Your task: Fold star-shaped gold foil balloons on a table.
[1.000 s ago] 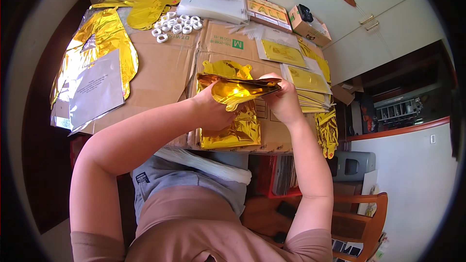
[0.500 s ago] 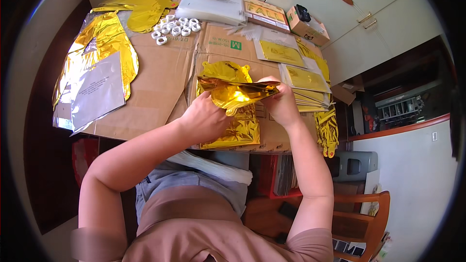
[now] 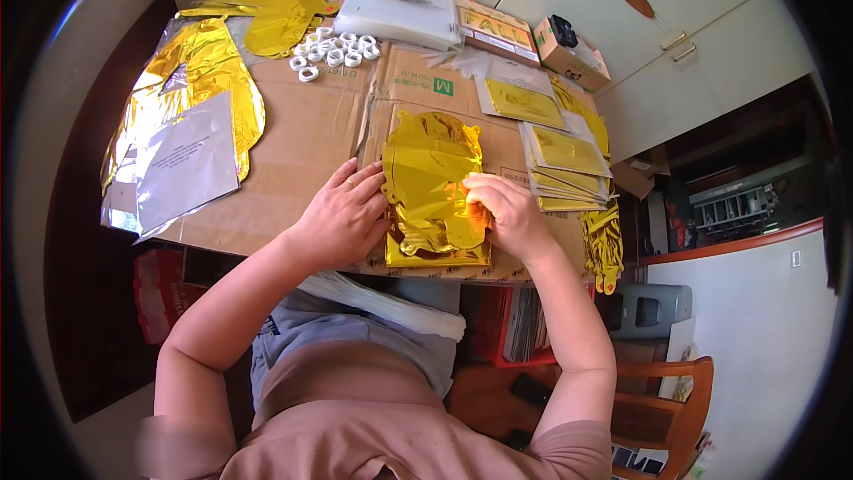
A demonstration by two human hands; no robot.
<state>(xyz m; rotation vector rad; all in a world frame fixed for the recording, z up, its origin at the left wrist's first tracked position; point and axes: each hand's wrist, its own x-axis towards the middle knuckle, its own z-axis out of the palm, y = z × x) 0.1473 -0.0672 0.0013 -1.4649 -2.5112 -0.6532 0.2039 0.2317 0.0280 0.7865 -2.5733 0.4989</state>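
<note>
the gold foil lies in stacked layers on the cardboard-topped counter, at its near side, between the hands. the left hand is spread flat at the foil's left edge; the right hand pinches the right edge. caution: uneven pull may crease or tear thin foil; light left-side pressure may let layers slide askew.

The cardboard-topped desk bears a folded gold foil near the middle of its near edge. On the left lies a shiny gold sheet; on the far side, white rings and stacked clear sleeves. An orange-topped box and small carton stand far right; flat foil packets are piled at right.
</note>
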